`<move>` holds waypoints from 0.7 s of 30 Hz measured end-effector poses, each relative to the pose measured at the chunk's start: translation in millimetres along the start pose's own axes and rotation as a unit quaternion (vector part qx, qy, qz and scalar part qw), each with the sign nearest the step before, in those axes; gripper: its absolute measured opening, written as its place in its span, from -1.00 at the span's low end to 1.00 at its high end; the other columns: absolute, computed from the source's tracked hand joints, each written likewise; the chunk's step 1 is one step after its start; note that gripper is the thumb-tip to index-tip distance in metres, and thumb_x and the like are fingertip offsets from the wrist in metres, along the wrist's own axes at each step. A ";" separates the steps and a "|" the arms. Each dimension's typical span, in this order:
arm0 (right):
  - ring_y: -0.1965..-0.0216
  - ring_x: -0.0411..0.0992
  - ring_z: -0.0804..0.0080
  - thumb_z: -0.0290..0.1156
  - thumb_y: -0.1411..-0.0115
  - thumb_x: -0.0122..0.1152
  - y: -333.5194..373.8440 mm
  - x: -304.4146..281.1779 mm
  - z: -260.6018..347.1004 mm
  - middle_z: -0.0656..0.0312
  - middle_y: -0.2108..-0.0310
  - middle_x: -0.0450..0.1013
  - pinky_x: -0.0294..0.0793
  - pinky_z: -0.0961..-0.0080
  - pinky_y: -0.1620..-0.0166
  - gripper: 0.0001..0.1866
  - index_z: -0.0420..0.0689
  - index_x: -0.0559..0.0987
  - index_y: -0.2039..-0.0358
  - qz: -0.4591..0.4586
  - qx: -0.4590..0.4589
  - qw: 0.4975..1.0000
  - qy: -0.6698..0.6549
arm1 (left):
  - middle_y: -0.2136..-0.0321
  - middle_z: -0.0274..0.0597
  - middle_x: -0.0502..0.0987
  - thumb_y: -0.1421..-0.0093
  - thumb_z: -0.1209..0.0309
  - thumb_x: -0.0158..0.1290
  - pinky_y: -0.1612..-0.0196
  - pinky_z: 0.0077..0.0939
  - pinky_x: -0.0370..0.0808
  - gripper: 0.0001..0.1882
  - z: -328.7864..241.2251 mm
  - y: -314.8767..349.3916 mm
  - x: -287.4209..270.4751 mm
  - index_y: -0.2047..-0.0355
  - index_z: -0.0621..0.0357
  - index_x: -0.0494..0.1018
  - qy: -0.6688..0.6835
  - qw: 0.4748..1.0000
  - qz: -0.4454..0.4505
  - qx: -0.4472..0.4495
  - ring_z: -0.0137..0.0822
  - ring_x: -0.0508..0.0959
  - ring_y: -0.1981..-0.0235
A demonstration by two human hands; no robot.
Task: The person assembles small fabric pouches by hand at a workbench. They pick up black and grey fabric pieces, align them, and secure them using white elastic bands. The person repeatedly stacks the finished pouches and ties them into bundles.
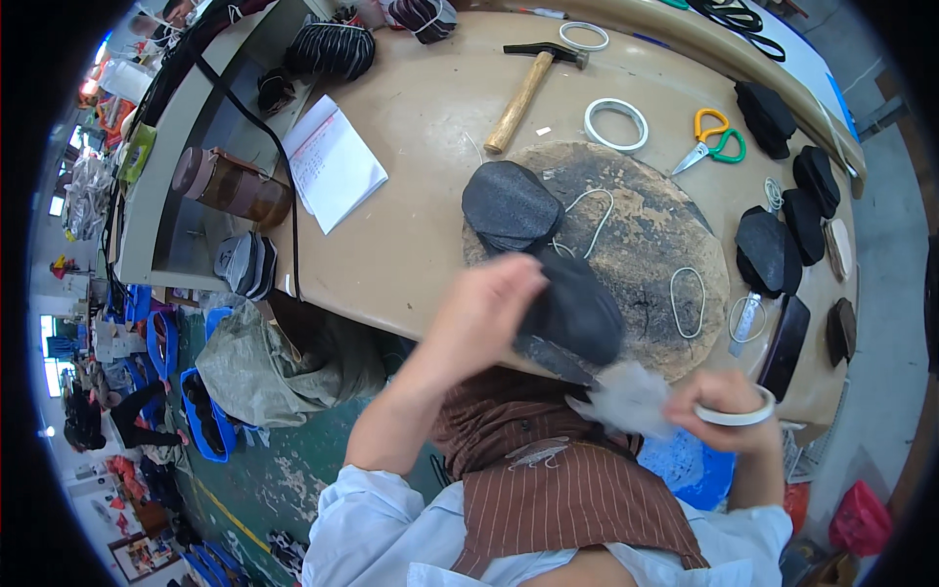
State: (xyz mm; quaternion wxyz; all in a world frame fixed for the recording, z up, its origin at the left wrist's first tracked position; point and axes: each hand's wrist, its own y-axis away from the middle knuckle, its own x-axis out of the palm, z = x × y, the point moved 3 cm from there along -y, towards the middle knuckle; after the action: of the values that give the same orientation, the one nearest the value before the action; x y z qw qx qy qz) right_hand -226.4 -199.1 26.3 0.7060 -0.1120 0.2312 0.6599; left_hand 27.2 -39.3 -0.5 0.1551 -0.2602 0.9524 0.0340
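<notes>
My left hand (489,305), slightly blurred, is closed with its fingertips against a black, rounded, sole-shaped piece (585,311) at the near edge of the round wooden block (650,225). What its fingers pinch is hidden. Just beyond, a stack of dark grey sole-shaped pieces (511,201) lies on the block beside a thin looped cord (608,227). Over my lap to the right, my right hand (722,396) is closed, with a white ring-shaped roll of tape (740,417) at its fingers. A whitish, see-through film (631,396), smeared by motion, stretches from that hand toward the black piece.
Beyond the block lie a hammer (518,103), another tape roll (616,125) and scissors (714,142). Several dark pieces (768,249) line the right side, near a dark flat bar (785,338). Farther left are a notepad (337,166) and a brown bottle (235,186).
</notes>
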 end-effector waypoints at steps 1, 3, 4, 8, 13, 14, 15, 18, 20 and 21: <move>0.45 0.50 0.23 -0.45 -0.01 0.34 28.2 -9.8 -11.4 0.21 0.51 0.51 0.45 0.49 0.36 -0.84 -0.14 0.50 0.48 0.089 0.141 0.986 -0.017 | 0.42 -0.33 0.55 -0.32 0.42 -0.05 0.36 -0.59 0.39 -0.81 7.6 -9.0 -17.9 0.25 0.30 0.48 0.056 0.997 -0.054 -0.014 -0.51 0.43 0.47; 0.44 0.49 0.28 -0.47 0.01 0.35 68.1 -23.1 -29.7 0.20 0.50 0.49 0.42 0.48 0.38 -0.84 -0.15 0.50 0.47 0.154 0.234 0.960 0.002 | 0.34 -0.38 0.55 -0.35 0.39 -0.08 0.28 -0.69 0.44 -0.76 6.4 -23.4 -38.6 0.19 0.33 0.49 0.243 0.969 -0.002 -0.047 -0.58 0.50 0.34; 0.43 0.49 0.33 -0.45 -0.01 0.33 73.2 -31.7 -33.1 0.19 0.48 0.50 0.41 0.50 0.38 -0.85 -0.16 0.50 0.48 0.098 0.208 0.973 -0.005 | 0.33 -0.37 0.56 -0.35 0.39 -0.08 0.25 -0.69 0.45 -0.75 5.5 -25.8 -42.6 0.16 0.33 0.49 0.267 0.961 0.031 -0.073 -0.58 0.51 0.31; 0.39 0.43 0.52 -0.36 -0.10 0.23 63.1 -63.8 -11.8 0.20 0.37 0.48 0.36 0.61 0.37 -0.85 -0.17 0.51 0.44 -0.087 0.058 0.994 -0.014 | 0.29 -0.32 0.58 -0.36 0.36 -0.09 0.22 -0.65 0.48 -0.71 5.8 -60.6 -47.6 0.08 0.32 0.48 0.379 0.921 0.055 -0.068 -0.52 0.55 0.27; 0.42 0.31 0.67 -0.31 -0.18 0.04 -29.4 -114.7 -8.1 0.30 0.25 0.40 0.29 0.71 0.40 -0.75 -0.17 0.51 0.21 -0.190 0.074 0.977 -0.058 | 0.24 -0.06 0.58 -0.24 0.32 0.06 0.11 -0.47 0.48 -0.65 80.6 -101.7 -63.8 0.07 0.35 0.48 -0.114 0.991 -0.072 -0.025 -0.30 0.58 0.21; 0.46 0.29 0.66 -0.29 -0.19 0.02 -50.6 -121.2 -14.0 0.29 0.26 0.40 0.29 0.70 0.40 -0.73 -0.17 0.52 0.19 -0.210 0.101 0.972 -0.040 | 0.23 0.00 0.58 -0.21 0.31 0.10 0.07 -0.44 0.47 -0.62 85.7 -108.3 -58.9 0.07 0.35 0.49 -0.244 0.964 -0.103 -0.004 -0.25 0.58 0.19; 0.49 0.28 0.65 -0.27 -0.19 0.00 -72.9 -126.2 -25.3 0.28 0.26 0.40 0.29 0.70 0.41 -0.71 -0.16 0.52 0.17 -0.226 0.125 0.966 -0.028 | 0.23 0.05 0.58 -0.17 0.28 0.14 0.06 -0.42 0.47 -0.59 83.2 -109.2 -54.2 0.08 0.36 0.49 -0.181 0.980 -0.079 -0.033 -0.23 0.58 0.19; 0.63 0.33 0.58 -0.07 -0.21 0.08 -140.5 -136.7 -65.7 0.23 0.31 0.51 0.33 0.56 0.56 -0.58 -0.25 0.57 0.30 -0.120 0.267 0.956 0.010 | 0.27 0.16 0.59 -0.03 0.19 0.27 0.09 -0.36 0.50 -0.46 97.2 -99.9 -50.0 0.11 0.40 0.51 -0.142 0.985 -0.084 -0.055 -0.15 0.60 0.22; 0.63 0.40 0.48 0.06 -0.16 0.12 -175.8 -142.1 -82.5 0.19 0.46 0.54 0.37 0.49 0.56 -0.46 -0.27 0.60 0.47 -0.071 0.332 0.934 0.112 | 0.29 0.14 0.59 -0.02 0.19 0.28 0.13 -0.35 0.51 -0.45 101.2 -99.4 -49.4 0.11 0.41 0.50 -0.105 0.988 -0.068 -0.091 -0.15 0.61 0.25; 0.61 0.43 0.43 0.11 -0.14 0.13 -187.6 -148.3 -86.7 0.17 0.53 0.53 0.40 0.46 0.54 -0.41 -0.28 0.60 0.53 -0.055 0.333 0.928 0.160 | 0.30 0.14 0.60 -0.01 0.19 0.29 0.14 -0.35 0.52 -0.44 99.1 -99.9 -48.8 0.12 0.42 0.50 -0.086 0.989 -0.060 -0.106 -0.15 0.61 0.26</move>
State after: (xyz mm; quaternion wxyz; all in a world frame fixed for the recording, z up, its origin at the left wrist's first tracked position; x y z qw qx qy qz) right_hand -60.6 -389.2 -6.2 0.6915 0.0128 0.5407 0.4788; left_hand 145.2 -87.3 -77.7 0.2102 -0.3281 0.9091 0.1473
